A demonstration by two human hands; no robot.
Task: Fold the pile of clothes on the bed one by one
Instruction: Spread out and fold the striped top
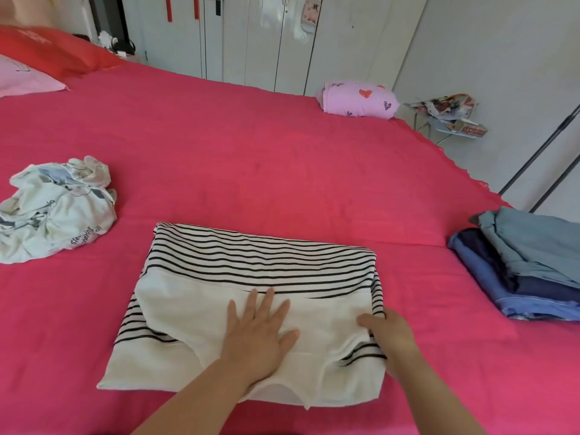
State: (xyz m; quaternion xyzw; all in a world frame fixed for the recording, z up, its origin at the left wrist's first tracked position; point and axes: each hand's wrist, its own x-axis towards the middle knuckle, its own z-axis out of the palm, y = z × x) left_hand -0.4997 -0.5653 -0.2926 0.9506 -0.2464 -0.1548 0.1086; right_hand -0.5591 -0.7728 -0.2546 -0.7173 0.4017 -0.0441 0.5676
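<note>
A black-and-white striped shirt (pixel 251 262) with white panels lies partly folded on the pink bed (pixel 282 171), near its front edge. My left hand (pixel 257 334) rests flat on the white middle part, fingers spread and straight. My right hand (pixel 392 337) grips the shirt's right edge, fingers curled round the fabric with the thumb on top. A crumpled white printed garment (pixel 56 211) lies unfolded at the left. A stack of folded blue clothes (pixel 527 265) sits at the right edge of the bed.
A folded lilac garment with hearts (pixel 357 98) lies at the bed's far right corner. Pink pillow (pixel 28 76) and red pillow (pixel 53 48) are far left. White wardrobes (pixel 266 39) stand behind; a small cluttered stand (pixel 448 117) is off the bed at the right.
</note>
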